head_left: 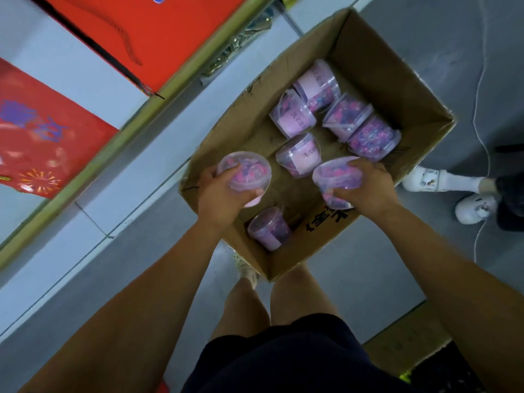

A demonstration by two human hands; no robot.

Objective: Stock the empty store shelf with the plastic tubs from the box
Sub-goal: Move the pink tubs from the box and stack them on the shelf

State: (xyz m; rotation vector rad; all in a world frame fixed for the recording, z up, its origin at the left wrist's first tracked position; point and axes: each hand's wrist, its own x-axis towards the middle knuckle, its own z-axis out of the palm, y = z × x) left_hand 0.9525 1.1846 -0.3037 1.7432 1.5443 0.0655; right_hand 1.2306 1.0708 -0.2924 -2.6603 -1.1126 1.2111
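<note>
The left hand [224, 191] grips a clear round plastic tub filled with pink and purple pieces, the left-hand tub [245, 173]. Its fingers are curled round the tub wall, thumb at the lid's far-left edge and fingertips at the near rim. The lid is tilted up toward the camera.

The right hand [365, 185] grips an identical container, the right-hand tub [336, 177]. Its fingers wrap over the far rim and the thumb presses the near side. The lid is tilted toward the left.

Both held tubs sit over the near end of the open brown cardboard box [397, 66], apart from each other.

Inside the box, five loose tubs [292, 114] lie clustered toward the far end. A sixth tub [269, 228] lies on its side in the near corner, below the left hand.

At left, a pale grey shelf board [93, 80] with a green front edge carries red packages [158, 32].
</note>
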